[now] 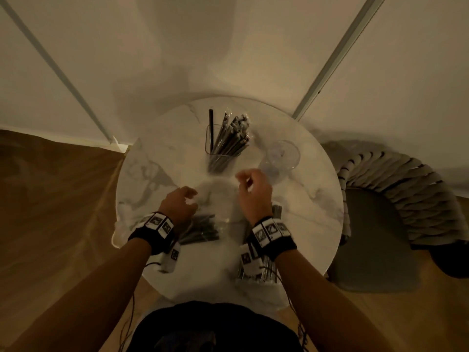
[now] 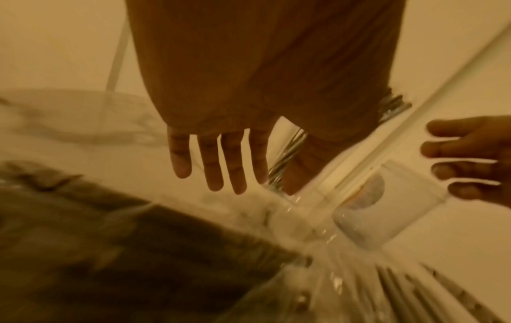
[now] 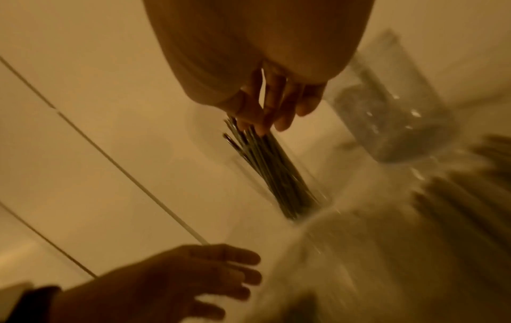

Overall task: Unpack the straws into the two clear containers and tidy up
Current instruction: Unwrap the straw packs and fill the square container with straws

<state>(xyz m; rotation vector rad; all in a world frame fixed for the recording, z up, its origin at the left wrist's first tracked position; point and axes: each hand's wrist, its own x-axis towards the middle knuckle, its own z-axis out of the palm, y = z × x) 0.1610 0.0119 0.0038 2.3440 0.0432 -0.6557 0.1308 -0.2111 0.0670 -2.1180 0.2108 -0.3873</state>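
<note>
On the round marble table (image 1: 312, 199) a clear container (image 1: 222, 158) at the back middle holds several dark straws (image 1: 228, 141), some still in wrappers. To its right stands a second clear container (image 1: 280, 158) that looks empty. My left hand (image 1: 191, 198) hovers over a pack of dark straws (image 1: 203, 231), its fingers (image 2: 212, 166) straight and holding nothing. My right hand (image 1: 243, 177) hangs in front of the filled container with loose fingers (image 3: 276, 111) and holds nothing. Another straw pack (image 1: 275, 214) lies under my right wrist.
Crinkled clear plastic wrapping (image 3: 359, 251) lies on the table between my hands. A grey woven chair (image 1: 396, 199) stands to the right of the table. White wall panels rise behind it, and the wooden floor (image 1: 50, 199) shows at the left.
</note>
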